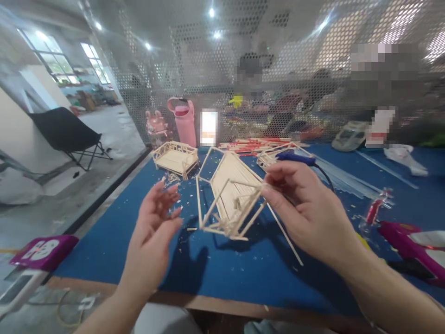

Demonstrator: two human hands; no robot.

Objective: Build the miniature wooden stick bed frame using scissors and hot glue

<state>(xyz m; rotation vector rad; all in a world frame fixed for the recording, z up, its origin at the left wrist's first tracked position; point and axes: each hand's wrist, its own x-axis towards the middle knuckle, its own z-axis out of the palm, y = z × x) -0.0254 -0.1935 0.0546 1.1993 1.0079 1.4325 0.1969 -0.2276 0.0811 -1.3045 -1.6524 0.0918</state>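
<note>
My right hand (pixel 299 204) pinches a corner of a small frame model built from thin wooden sticks (pixel 231 181), holding it tilted above the blue table top. Slatted sticks fill its middle, and open frames stand out on its left and front. A loose-looking stick (pixel 287 236) slants down below my right hand; whether it is joined to the model I cannot tell. My left hand (pixel 158 220) is apart from the model, on its left, with fingers spread and nothing in them. Behind my left hand stands a miniature wooden bench (pixel 175 158) among scraps.
A blue-handled tool (pixel 295 157) with a cord lies behind my right hand. Red-tipped sticks (pixel 257 146), a pink bottle (pixel 185 123) and clear rods (pixel 347 176) are at the back. A purple device (pixel 413 250) sits at right. A perforated metal screen (pixel 208 60) bounds the table.
</note>
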